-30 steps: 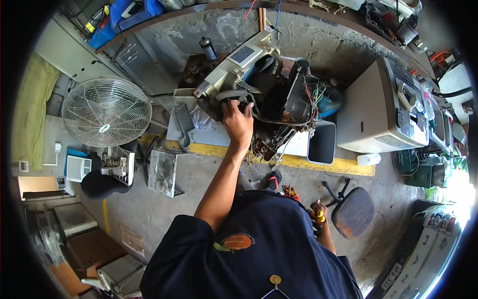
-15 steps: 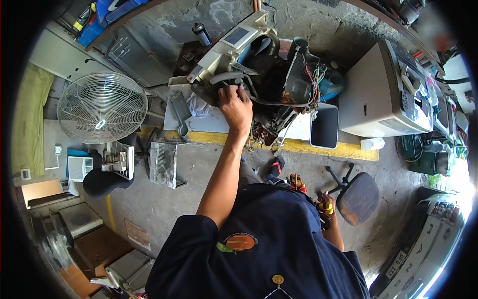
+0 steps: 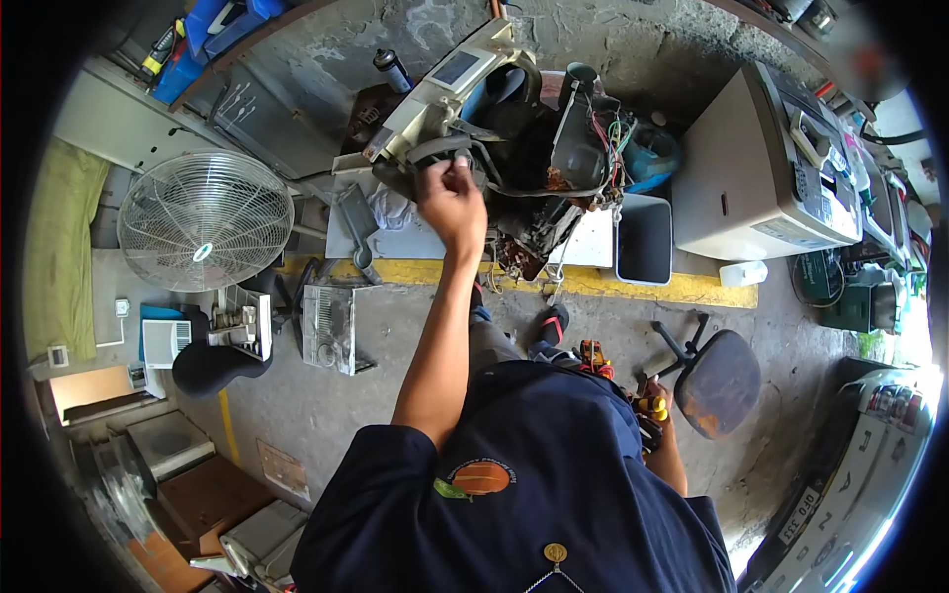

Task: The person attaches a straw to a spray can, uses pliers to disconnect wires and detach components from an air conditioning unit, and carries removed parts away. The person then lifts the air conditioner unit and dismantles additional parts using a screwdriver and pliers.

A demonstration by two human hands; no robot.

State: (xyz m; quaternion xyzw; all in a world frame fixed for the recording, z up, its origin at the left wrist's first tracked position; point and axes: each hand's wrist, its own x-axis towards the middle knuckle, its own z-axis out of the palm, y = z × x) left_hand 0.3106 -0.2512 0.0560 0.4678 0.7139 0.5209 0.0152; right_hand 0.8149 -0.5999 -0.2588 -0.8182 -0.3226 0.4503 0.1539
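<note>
The machine sits at upper centre of the frame, an open grey housing with a pale panel leaning across its left side; its cavity is dark, with rusty debris at the lower lip and loose coloured wires at its right end. At its left, the left hand reaches in with fingers bent against a curved grey part — the tips are partly hidden, so I cannot tell whether they close on it. The right hand, right of bottom centre, is at yellow-handled tools by the waist; its grip cannot be told. Right of the machine stand a blue vessel and, nearer, a grey bin open upward. A blue box at upper left holds a pale item. The machine rests on a white surface, which also bears a crumpled cloth; a yellow strip runs along the front. Around it, on concrete floor — a fan at left, a stool right of centre, a car at lower right.
</note>
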